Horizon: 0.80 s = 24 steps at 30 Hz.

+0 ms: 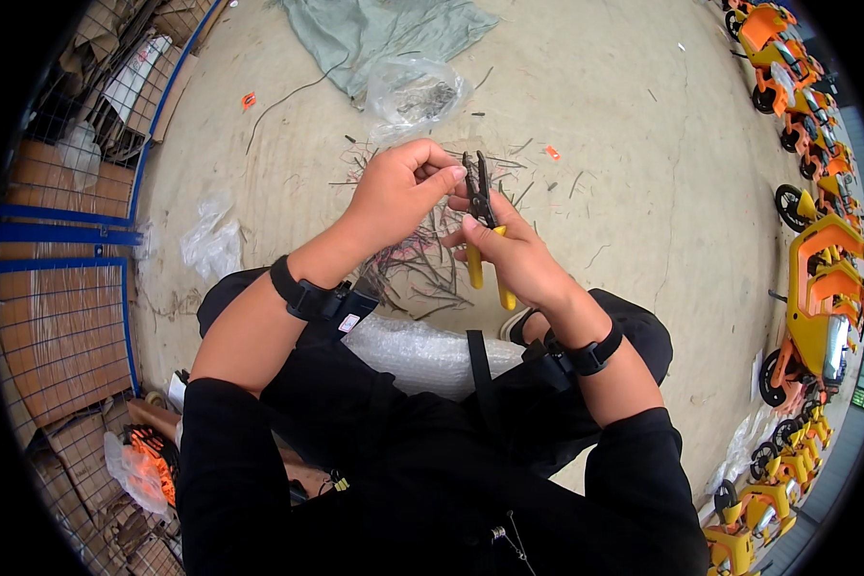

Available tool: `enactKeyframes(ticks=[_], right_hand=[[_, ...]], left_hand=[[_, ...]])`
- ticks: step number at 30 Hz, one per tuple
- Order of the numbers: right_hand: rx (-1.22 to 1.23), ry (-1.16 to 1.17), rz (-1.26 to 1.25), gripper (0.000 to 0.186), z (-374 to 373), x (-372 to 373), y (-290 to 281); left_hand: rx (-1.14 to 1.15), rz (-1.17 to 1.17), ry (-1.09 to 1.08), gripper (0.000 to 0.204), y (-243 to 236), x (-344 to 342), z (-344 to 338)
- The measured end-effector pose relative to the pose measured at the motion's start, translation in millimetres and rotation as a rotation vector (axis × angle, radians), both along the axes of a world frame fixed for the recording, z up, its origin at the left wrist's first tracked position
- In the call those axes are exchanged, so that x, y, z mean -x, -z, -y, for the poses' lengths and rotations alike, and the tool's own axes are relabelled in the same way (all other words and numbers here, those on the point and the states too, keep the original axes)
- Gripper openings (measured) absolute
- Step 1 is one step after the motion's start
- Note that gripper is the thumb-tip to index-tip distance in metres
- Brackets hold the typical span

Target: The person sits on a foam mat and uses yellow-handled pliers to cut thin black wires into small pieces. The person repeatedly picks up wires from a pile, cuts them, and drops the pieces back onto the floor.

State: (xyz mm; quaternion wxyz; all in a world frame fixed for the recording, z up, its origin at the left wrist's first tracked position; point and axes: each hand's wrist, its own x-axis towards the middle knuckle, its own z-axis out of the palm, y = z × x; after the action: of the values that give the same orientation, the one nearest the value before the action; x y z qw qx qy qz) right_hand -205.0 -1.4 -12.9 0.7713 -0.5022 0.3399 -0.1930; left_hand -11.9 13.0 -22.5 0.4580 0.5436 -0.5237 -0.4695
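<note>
My right hand [514, 250] is wrapped round a pair of wire strippers [480, 204] with yellow handles and black jaws. The jaws point away from me and stand slightly apart. Just left of them, my left hand [398, 192] is closed in a pinch, its fingertips beside the jaws. Whatever lies between those fingertips is too small to make out. Below both hands, a loose heap of cut wires [408, 264], mostly black with some red, lies on the concrete floor.
Beyond the heap sits a clear plastic bag [418, 96] with dark pieces inside, against a grey-green sheet [384, 34]. Blue mesh cages [62, 230] with cardboard line the left. Yellow-orange scooters [816, 298] stand along the right. Bubble wrap [408, 355] lies between my legs.
</note>
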Motion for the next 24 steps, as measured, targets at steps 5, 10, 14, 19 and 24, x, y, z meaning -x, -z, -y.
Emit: enactKeyframes(ticks=[5, 10, 14, 19, 24], right_hand=[[0.087, -0.028, -0.083, 0.046, 1, 0, 2], [0.139, -0.012, -0.126, 0.042, -1, -1, 6], [0.237, 0.01, -0.199, 0.04, 0, -3, 5], [0.271, -0.011, -0.226, 0.041, 2, -1, 4], [0.258, -0.012, -0.177, 0.042, -1, -1, 2]], left_hand=[[-0.005, 0.068, -0.014, 0.011, 0, -1, -1], [-0.028, 0.11, -0.015, 0.012, -3, -1, -1], [-0.034, 0.083, -0.009, 0.013, -7, 1, -2], [-0.012, 0.06, -0.023, 0.017, 1, -2, 0], [-0.019, 0.01, -0.035, 0.015, 3, -2, 0]])
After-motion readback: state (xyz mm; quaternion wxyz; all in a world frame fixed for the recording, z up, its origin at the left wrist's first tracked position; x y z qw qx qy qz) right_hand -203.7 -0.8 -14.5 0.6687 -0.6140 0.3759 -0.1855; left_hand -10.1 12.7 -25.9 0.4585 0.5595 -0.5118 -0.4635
